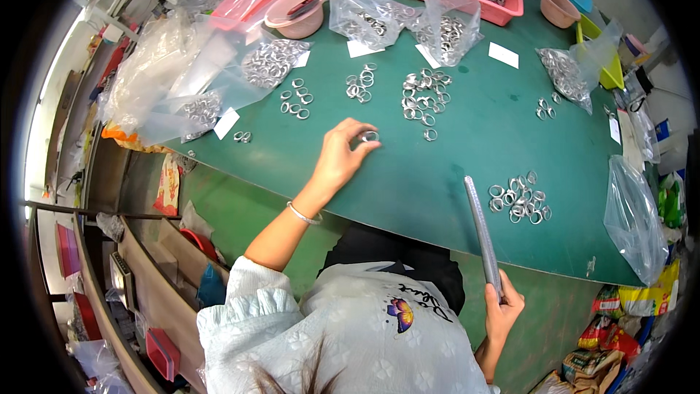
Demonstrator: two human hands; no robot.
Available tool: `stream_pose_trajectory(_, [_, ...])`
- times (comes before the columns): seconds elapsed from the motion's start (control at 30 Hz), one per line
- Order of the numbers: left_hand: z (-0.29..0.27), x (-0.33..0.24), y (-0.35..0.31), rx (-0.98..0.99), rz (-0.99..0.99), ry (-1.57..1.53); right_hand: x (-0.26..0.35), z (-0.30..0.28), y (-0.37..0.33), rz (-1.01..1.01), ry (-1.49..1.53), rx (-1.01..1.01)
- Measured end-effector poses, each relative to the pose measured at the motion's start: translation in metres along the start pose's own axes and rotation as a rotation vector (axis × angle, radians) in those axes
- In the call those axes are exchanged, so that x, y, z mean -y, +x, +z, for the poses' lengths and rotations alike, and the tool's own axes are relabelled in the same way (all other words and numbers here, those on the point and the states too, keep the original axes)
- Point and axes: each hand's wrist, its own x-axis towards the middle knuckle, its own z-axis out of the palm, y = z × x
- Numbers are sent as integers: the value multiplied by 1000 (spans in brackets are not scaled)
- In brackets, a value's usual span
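My left hand (341,153) is closed in a pinch around a silver ring (370,136), just over the green tabletop (415,182). In my right hand (503,308) is the thick end of a long, tapered metal ring mandrel (481,230); its thin tip points away from me over the table. A loose pile of silver rings (519,198) lies right of the mandrel. Beyond my left hand are more groups: a large cluster (424,95), a smaller one (359,87) and some spread rings (295,102). Two rings (242,137) sit near the left edge.
Clear bags of rings (271,64) line the far side, with white paper slips (503,55) near them. A pink basket (503,11) and a pink bowl (297,22) stand behind. An empty plastic bag (636,219) hangs over the right edge. Shelving (157,277) stands at left.
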Motion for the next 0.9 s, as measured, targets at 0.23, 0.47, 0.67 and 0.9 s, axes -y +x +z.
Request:
stream_pose_trajectory(0.23, [-32, 50, -1, -171, 29, 289, -5, 7, 6, -74, 0, 38])
stream_pose_trajectory(0.47, [-30, 57, -1, -208, 46, 308, -12, 5, 3, -45, 28, 34])
stream_pose_trajectory(0.67, [-31, 52, -6, -232, 54, 344, -17, 5, 3, -16, 53, 36])
stream_pose_trajectory(0.9, [-68, 85, -29, -349, -47, 451, -22, 3, 3, -46, 37, 28])
